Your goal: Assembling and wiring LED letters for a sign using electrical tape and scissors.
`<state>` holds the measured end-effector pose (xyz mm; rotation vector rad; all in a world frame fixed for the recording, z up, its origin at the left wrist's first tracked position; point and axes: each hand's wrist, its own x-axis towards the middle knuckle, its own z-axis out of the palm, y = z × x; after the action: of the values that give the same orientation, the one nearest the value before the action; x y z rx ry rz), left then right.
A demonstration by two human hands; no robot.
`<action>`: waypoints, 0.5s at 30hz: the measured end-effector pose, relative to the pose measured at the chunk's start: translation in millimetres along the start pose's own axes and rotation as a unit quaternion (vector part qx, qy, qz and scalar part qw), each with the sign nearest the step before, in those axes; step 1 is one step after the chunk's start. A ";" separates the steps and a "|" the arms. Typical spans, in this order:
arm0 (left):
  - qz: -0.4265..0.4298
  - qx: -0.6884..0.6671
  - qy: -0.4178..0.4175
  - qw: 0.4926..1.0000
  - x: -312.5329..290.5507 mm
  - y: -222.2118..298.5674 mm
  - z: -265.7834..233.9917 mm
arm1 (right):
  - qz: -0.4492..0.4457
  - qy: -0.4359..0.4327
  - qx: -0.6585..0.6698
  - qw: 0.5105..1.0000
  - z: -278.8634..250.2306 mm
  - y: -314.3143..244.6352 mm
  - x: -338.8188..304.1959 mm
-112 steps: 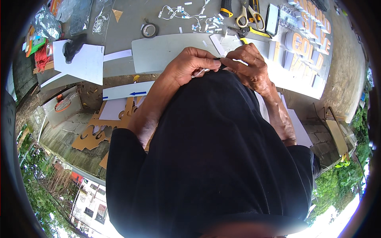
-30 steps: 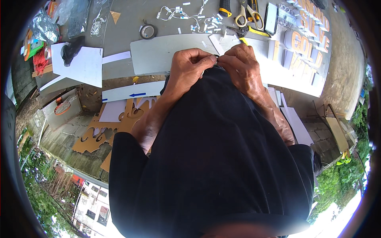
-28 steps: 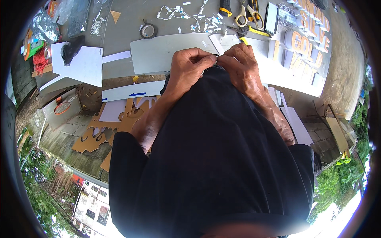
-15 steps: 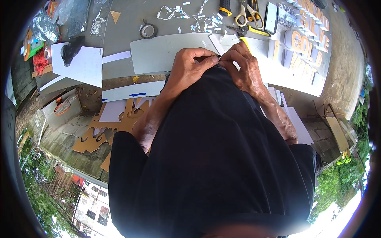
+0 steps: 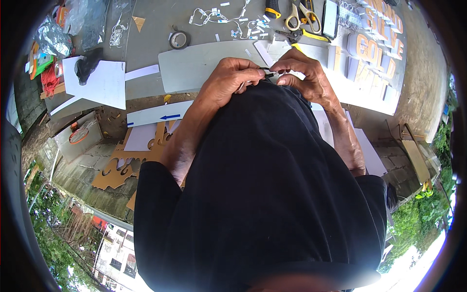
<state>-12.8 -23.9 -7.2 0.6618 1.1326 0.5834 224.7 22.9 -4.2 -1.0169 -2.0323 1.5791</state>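
Note:
My left hand point(image 5: 232, 80) is closed, thumb and forefinger pinching a thin black piece point(image 5: 265, 68) that looks like a wire end or a strip of tape. Facing it, my right hand point(image 5: 307, 75) has thumb and forefinger curved close around the other end of this small dark piece, where a pale tip shows. Both hands meet over the near edge of a long white-grey sheet point(image 5: 187, 63), just above my dark shirt. A narrow white strip point(image 5: 263, 52) lies on the sheet beyond my fingertips. The exact kind of the black piece is too small to make out.
On the grey table lie a roll of black tape point(image 5: 179, 39), small LED modules on white wire point(image 5: 209, 19), scissors point(image 5: 293, 18), yellow-black pliers point(image 5: 311, 35) and a phone point(image 5: 330, 19). Block letters point(image 5: 372, 48) stand at right. Cut brown board point(image 5: 114, 173) lies below the table.
My right hand's fingers have opened out and shifted a little right, showing more of the black piece. My left hand has turned slightly and still pinches.

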 end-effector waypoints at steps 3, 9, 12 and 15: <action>-0.021 -0.075 -0.009 0.997 3.4 -4.4 -2.1 | -0.093 0.067 -0.108 0.988 9.4 -1.8 -4.1; -0.032 -0.098 -0.008 0.995 2.7 -3.5 0.5 | -0.207 0.115 -0.220 0.946 16.4 -0.9 -3.0; -0.030 -0.096 -0.008 0.995 0.4 -4.0 1.0 | -0.186 0.116 -0.180 0.959 17.1 -0.3 -3.1; 0.003 -0.058 -0.015 0.998 -0.7 -6.1 2.0 | -0.118 0.119 -0.100 0.981 18.0 -2.5 -2.5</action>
<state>-10.6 -28.8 -10.6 0.5732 1.0604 0.6372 213.5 8.7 -6.9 -0.9411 -2.0839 1.0975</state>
